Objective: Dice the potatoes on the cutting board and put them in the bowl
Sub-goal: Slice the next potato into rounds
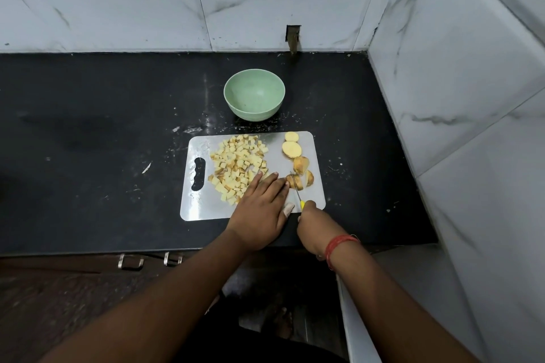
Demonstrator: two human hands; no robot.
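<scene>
A: Two hands on the board [194, 206]. Left hand [262, 203] lies flat, fingers straight and together, palm down, holding nothing; its fingertips reach the near edge of the dice pile [237, 166].

B: Right hand?

A: Right hand [314, 222] curled around a knife [296, 188] with a yellow handle. Blade runs forward from the fist, just right of the left index finger, tip at the nearest potato piece [295, 181]. Blade is thin in this view; contact with the piece likely, not confirmed.

B: Uncut stock?

A: Ahead of the right hand, a row of larger pieces: two small chunks [309, 178] beside the blade, a skin-on chunk [301, 164] beyond them, then two round slices [292, 149] furthest out, cut faces up.

B: Dice?

A: Ahead and left of the left hand, spread over the board's middle, between the handle slot [198, 173] and the slices.

B: Bowl?

A: Green bowl [254, 94], beyond the board, straight ahead of both hands, on the black counter [88, 127]. Apart from the board. No potato inside.

B: Other notes?

A: Red thread band [339, 244] on the right wrist. White specks on the counter around the bowl and board.
</scene>
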